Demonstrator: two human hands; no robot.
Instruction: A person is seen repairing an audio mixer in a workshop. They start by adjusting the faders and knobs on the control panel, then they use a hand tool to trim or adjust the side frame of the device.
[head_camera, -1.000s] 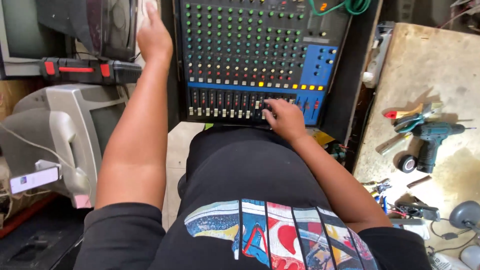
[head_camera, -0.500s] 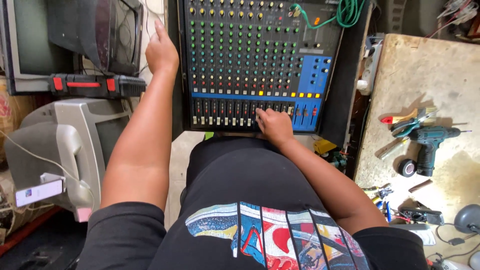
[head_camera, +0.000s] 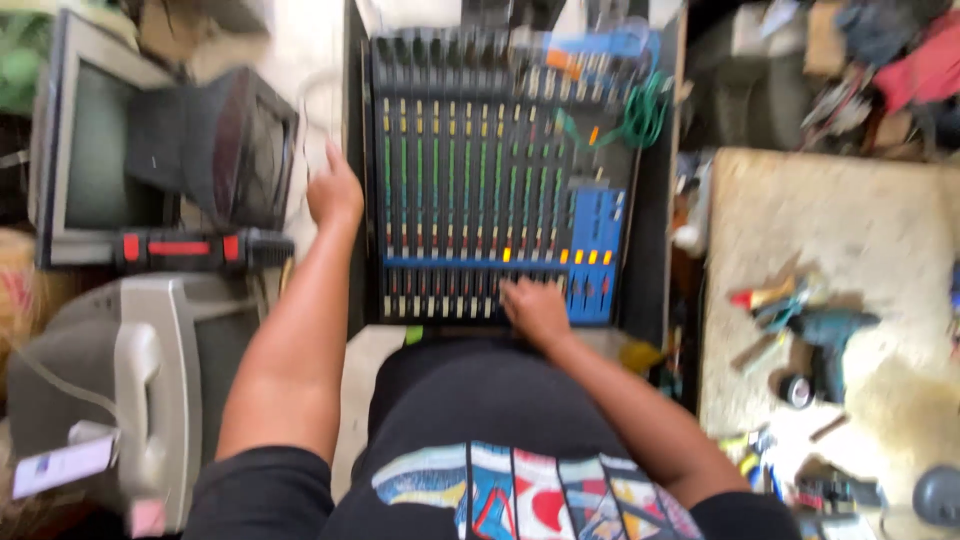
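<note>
One audio mixing console (head_camera: 470, 170), two hands, three old monitors, one cordless drill (head_camera: 835, 335), one green cable coil (head_camera: 645, 115)
</note>
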